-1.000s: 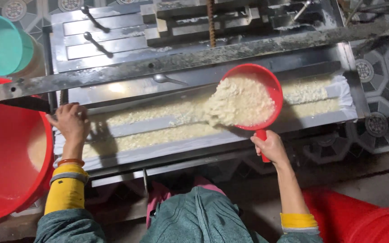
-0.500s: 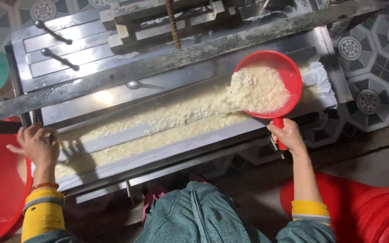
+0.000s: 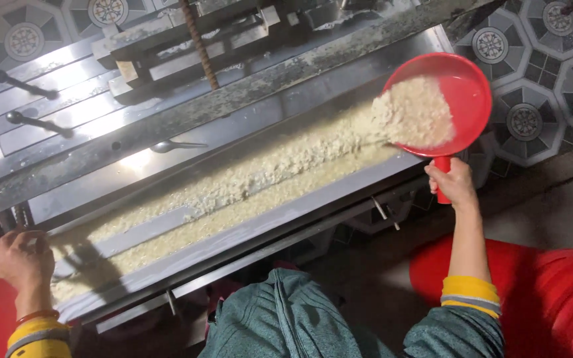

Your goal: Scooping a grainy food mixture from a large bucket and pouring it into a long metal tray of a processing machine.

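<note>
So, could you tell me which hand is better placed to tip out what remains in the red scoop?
The right hand: it grips the red scoop by its handle, over the trough's far end. The left hand rests, fingers spread, at the opposite end.

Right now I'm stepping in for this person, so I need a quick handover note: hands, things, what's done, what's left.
Right hand grips the handle of the red scoop, tilted over the right end of the long metal tray.
Left hand rests open at the tray's left end.
Done: pale crumbly mash lies along most of the tray.
Left: mash still in the scoop; the layer looks uneven.
</note>
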